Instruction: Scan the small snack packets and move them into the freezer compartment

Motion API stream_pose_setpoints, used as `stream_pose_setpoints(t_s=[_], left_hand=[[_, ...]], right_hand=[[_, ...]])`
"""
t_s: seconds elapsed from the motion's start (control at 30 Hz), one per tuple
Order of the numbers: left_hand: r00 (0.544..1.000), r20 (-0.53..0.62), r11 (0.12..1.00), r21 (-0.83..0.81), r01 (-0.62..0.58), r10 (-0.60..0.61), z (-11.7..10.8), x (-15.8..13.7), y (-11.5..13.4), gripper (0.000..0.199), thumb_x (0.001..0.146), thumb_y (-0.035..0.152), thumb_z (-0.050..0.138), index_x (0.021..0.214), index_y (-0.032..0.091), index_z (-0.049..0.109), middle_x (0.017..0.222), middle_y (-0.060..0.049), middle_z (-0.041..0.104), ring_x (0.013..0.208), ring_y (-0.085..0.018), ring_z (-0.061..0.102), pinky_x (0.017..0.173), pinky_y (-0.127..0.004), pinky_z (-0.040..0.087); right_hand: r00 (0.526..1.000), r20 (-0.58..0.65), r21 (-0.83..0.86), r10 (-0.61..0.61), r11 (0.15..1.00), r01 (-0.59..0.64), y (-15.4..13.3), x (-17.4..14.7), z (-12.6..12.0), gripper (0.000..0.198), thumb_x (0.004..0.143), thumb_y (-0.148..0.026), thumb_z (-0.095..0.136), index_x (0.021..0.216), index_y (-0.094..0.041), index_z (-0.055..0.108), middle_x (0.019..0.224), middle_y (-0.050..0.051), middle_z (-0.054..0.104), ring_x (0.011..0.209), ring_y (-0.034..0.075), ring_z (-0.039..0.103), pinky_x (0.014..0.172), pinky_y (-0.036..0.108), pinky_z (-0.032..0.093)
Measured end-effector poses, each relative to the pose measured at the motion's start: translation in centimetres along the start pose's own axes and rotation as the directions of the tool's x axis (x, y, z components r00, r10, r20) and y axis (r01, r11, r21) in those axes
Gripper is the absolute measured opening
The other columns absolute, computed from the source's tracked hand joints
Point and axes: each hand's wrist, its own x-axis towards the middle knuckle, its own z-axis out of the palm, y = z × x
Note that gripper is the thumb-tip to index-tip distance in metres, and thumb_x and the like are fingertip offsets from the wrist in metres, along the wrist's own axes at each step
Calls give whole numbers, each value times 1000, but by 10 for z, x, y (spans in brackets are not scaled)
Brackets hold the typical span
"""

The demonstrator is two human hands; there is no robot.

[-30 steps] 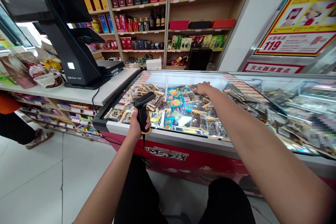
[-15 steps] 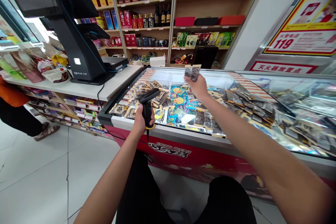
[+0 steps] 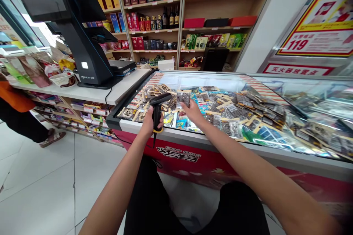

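My left hand (image 3: 149,122) is wrapped round the grip of a black barcode scanner (image 3: 160,100), above the near edge of the freezer. Its head points right, and a cable hangs from the base of its handle. Between the thumb and fingers of my right hand (image 3: 193,112) is a small dark snack packet (image 3: 183,97) with a pale top strip, in front of the scanner's head. Many similar dark packets (image 3: 264,106) lie spread under both hands and to the right on the freezer (image 3: 179,154). A few blue and yellow packets show among them.
A black checkout terminal (image 3: 91,51) stands on the white counter (image 3: 121,93) at left. Behind the freezer rise shelves (image 3: 154,3) of boxes and bottles. A person in orange and black (image 3: 16,102) stands at far left. Red-and-white signs (image 3: 298,69) are at right.
My right hand has brought the packet left and down, closer to the scanner. My left hand still grips the scanner, barely shifted. The view has turned slightly.
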Motion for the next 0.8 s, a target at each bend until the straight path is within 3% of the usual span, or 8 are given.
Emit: stream_pose_setpoints(t_s=[0.3, 0.47, 0.6, 0.7, 0.8], left_hand=[[997, 46, 998, -3, 69, -69, -3, 1, 1, 59, 93, 78, 57, 90, 19, 53, 58, 5, 52, 35, -6, 38, 40, -19, 30], [997, 46, 997, -46, 66, -63, 0, -2, 4, 55, 94, 74, 59, 91, 19, 55, 58, 5, 52, 35, -7, 38, 40, -21, 34], [999, 11, 991, -130, 33, -32, 3, -3, 3, 54, 95, 73, 55, 94, 19, 58, 57, 4, 51, 35, -8, 38, 39, -21, 29], [999, -44, 988, -152, -39, 33, 6, -2, 0, 55, 96, 73, 51, 91, 18, 58, 56, 4, 50, 35, -8, 36, 39, -20, 26], [994, -86, 982, -165, -88, 75, 7, -1, -2, 55, 98, 73, 49, 86, 19, 55, 56, 4, 49, 36, -7, 36, 40, -20, 27]], right_hand=[[1000, -1, -47, -9, 999, 8, -4, -5, 1, 35, 99, -40, 70, 127, -24, 58, 98, 6, 74, 63, 22, 77, 61, 38, 66], [999, 1, -44, -51, 998, 51, 6, 1, 0, 36, 91, -48, 75, 116, -28, 60, 84, 2, 70, 59, 27, 73, 60, 47, 64], [997, -47, -115, -53, 992, 47, 10, 6, -1, 35, 88, -37, 70, 120, -28, 57, 75, -1, 68, 60, 27, 71, 67, 48, 65], [984, -70, -244, -165, 959, 143, 3, 13, 0, 35, 90, -32, 64, 124, -26, 61, 98, 6, 75, 71, 27, 73, 75, 47, 65], [929, -7, -419, -369, 845, 332, -12, 27, 4, 34, 96, -30, 56, 127, -23, 68, 125, 12, 74, 98, 32, 74, 89, 47, 62]])
